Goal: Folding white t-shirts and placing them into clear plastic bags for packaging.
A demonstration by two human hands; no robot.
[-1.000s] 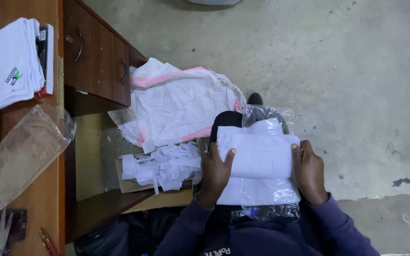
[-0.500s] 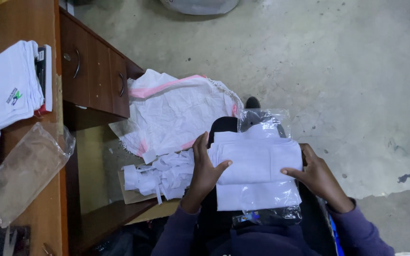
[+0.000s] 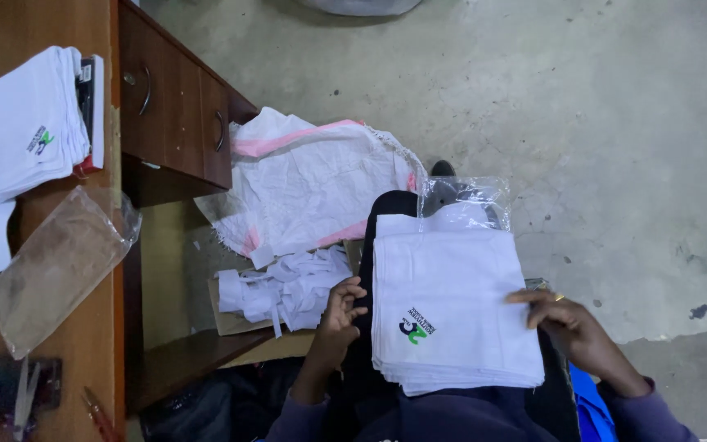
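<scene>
Bare grey concrete floor (image 3: pixel 583 123), stained and cracked, filled the room right of the wooden desk (image 3: pixel 83 344). The desk's dark drawer unit (image 3: pixel 177 115) with two metal handles faced the floor. A white-and-pink sack (image 3: pixel 312 188) lay crumpled just beside the desk, dim even light.

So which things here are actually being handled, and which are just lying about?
In hand:
- stack of white cloths on the lap, left hand and right hand at its edges
- clear plastic bag beneath it

Lying about:
- folded white pile and empty plastic sleeve on the wooden desk
- white sack
- scraps box
</scene>
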